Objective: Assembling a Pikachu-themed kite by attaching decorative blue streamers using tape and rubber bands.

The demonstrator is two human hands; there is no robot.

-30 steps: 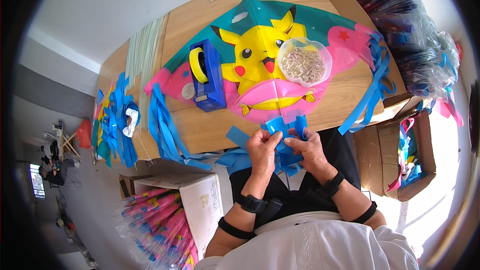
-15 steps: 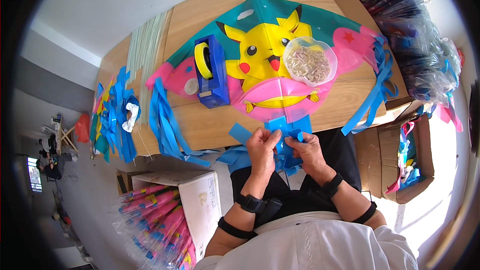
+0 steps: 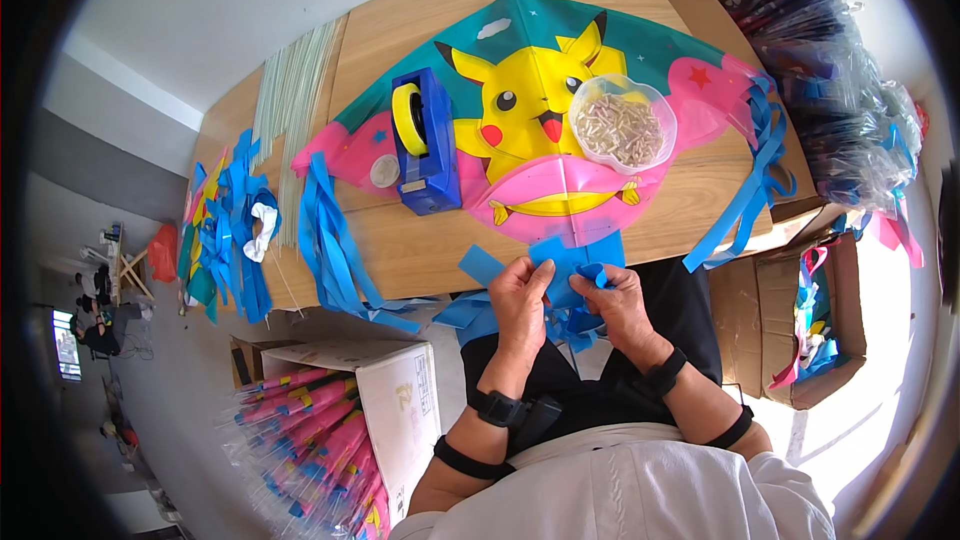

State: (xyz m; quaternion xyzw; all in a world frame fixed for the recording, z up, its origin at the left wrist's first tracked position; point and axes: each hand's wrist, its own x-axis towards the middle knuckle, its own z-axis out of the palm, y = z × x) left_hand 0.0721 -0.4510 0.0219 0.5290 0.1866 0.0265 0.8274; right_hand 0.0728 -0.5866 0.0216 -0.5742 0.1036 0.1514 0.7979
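At the table's near edge, my left hand (image 3: pixel 520 305) pinches the blue plastic tail strips (image 3: pixel 562 258) between thumb and fingers. My right hand (image 3: pixel 618 310) is closed on the same bunch, with a curled strip end standing out of its grip. More blue strips hang below, over my lap. The bunch meets the bottom tip of a kite (image 3: pixel 540 185), spread flat, with a yellow cartoon figure on pink and green. On its right half sits a clear flower-shaped bowl (image 3: pixel 622 122) of small pale pieces. A blue tape dispenser (image 3: pixel 430 155) with yellow tape stands on its left side.
Thin pale rods (image 3: pixel 290 90) lie at the table's left, near bundled blue strips (image 3: pixel 335 230). Below left, a white carton (image 3: pixel 400 410) stands beside bagged pink kites (image 3: pixel 320 440). An open cardboard box (image 3: pixel 845 330) is at right, under a pile of plastic-wrapped packs (image 3: pixel 830 80).
My hands have drawn slightly apart, left hand moving a little left. More of the flat blue strip shows between them.
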